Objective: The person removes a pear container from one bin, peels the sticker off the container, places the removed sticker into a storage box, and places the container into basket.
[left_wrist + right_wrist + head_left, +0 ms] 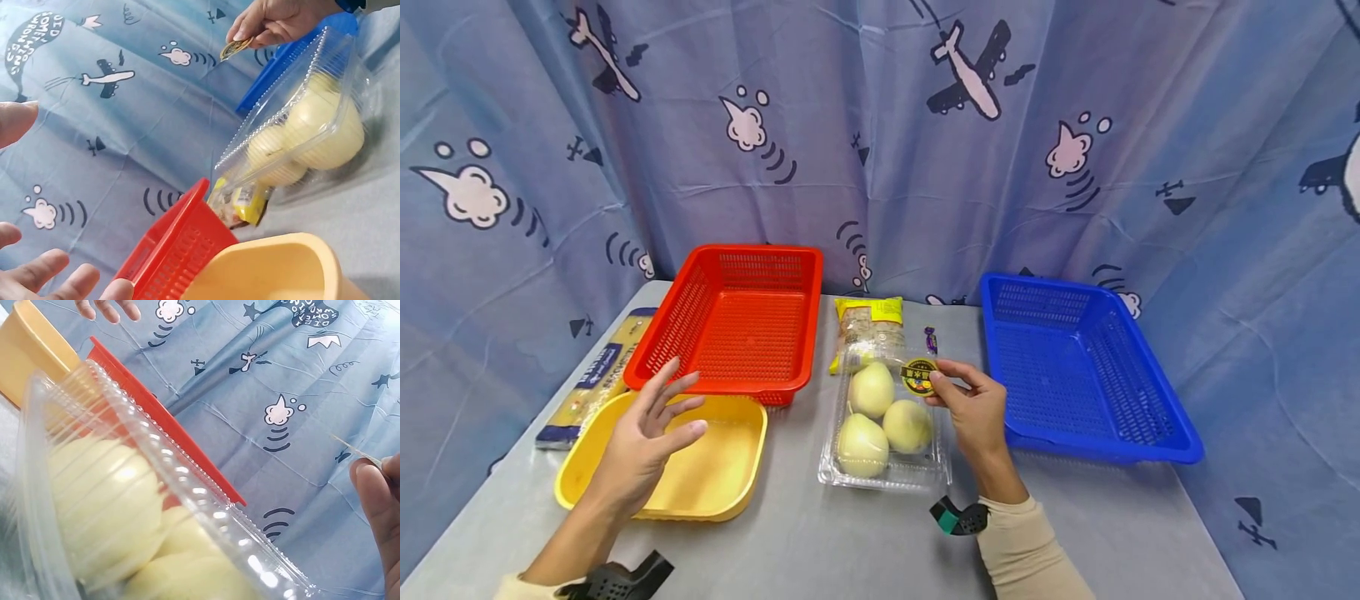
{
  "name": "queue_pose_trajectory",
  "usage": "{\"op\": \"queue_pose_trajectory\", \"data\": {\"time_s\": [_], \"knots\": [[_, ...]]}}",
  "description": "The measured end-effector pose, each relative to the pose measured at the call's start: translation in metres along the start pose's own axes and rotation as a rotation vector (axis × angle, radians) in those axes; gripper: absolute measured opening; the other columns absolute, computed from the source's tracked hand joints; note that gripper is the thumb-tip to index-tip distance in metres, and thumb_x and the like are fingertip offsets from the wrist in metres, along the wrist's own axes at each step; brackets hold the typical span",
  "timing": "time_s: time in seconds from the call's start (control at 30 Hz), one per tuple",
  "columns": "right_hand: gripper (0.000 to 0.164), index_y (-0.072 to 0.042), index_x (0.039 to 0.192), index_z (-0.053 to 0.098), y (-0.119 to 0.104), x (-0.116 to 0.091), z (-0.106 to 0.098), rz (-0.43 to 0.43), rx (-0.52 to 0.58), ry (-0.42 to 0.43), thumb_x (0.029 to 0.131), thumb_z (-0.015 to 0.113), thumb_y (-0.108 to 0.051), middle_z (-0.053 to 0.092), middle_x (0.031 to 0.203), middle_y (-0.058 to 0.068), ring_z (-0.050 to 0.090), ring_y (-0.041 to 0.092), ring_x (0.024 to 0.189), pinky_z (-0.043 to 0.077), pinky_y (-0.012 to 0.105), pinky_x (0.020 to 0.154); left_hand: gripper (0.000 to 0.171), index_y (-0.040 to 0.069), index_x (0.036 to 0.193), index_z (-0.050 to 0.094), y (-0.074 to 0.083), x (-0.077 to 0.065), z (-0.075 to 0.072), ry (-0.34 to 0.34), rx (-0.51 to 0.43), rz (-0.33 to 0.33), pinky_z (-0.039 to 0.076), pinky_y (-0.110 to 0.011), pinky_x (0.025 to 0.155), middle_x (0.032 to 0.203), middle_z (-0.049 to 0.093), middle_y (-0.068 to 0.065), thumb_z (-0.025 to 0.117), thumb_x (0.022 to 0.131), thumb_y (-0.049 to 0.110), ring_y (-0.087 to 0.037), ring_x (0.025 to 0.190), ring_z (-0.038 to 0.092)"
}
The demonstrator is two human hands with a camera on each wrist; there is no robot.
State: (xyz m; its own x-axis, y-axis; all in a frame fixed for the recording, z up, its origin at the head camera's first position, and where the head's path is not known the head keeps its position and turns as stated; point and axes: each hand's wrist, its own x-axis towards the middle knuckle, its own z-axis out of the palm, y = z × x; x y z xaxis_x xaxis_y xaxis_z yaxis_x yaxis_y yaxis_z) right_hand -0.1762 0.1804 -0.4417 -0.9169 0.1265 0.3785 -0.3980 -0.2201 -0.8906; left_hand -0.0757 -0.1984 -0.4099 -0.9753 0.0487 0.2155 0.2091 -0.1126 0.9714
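Note:
A round black and yellow sticker is pinched between the thumb and fingers of my right hand. In the left wrist view the sticker is raised above the clear plastic box, apart from it. Inside that box, which stands closed on the table, are three pale yellow pears. My left hand hovers over the yellow basin with its fingers spread, holding nothing. The right wrist view shows the sticker only edge-on.
Behind the basin stands a red basket; a blue basket is at the right. A yellow-topped packet and a small purple-wrapped candy lie behind the box. At the left edge lies a long package. A printed curtain hangs behind.

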Motion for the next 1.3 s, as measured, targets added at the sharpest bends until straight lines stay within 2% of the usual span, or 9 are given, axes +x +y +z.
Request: {"op": "queue_pose_trajectory", "data": {"time_s": [0.3,0.77,1.07,1.3], "knots": [[0.023,0.022,0.103,0.062,-0.002,0.0,-0.001,-0.011,0.001,-0.013,0.083,0.067,0.014,0.065,0.097,0.026,0.069,0.021,0.069,0.056,0.03,0.056,0.081,0.014,0.155,0.016,0.003,-0.004,-0.008,0.008,-0.021,0.041,0.048,-0.026,0.089,0.144,0.034,-0.013,0.055,0.09,-0.014,-0.02,0.12,0.046],[0.023,0.02,0.104,0.063,-0.004,-0.001,-0.001,-0.025,-0.004,-0.025,0.083,0.067,0.013,0.068,0.096,0.019,0.07,0.022,0.069,0.056,0.031,0.057,0.084,0.015,0.156,0.016,0.003,-0.015,-0.03,0.08,-0.003,0.111,0.049,-0.025,0.086,0.145,0.032,-0.011,0.053,0.088,-0.019,-0.018,0.121,0.045],[0.023,0.021,0.104,0.062,-0.005,-0.002,0.0,-0.015,-0.001,-0.017,0.084,0.067,0.012,0.067,0.096,0.02,0.069,0.022,0.069,0.056,0.03,0.057,0.085,0.017,0.156,0.016,-0.001,-0.02,-0.04,0.124,0.044,0.112,0.048,-0.021,0.086,0.147,0.029,-0.009,0.055,0.088,-0.017,-0.014,0.122,0.043],[0.022,0.021,0.103,0.062,-0.004,-0.002,0.0,-0.018,0.004,-0.011,0.083,0.067,0.013,0.068,0.095,0.019,0.069,0.021,0.069,0.056,0.03,0.056,0.088,0.018,0.156,0.014,-0.001,-0.024,-0.053,0.167,0.148,0.103,0.045,-0.015,0.087,0.15,0.026,-0.013,0.059,0.088,-0.014,-0.014,0.123,0.039]]}}
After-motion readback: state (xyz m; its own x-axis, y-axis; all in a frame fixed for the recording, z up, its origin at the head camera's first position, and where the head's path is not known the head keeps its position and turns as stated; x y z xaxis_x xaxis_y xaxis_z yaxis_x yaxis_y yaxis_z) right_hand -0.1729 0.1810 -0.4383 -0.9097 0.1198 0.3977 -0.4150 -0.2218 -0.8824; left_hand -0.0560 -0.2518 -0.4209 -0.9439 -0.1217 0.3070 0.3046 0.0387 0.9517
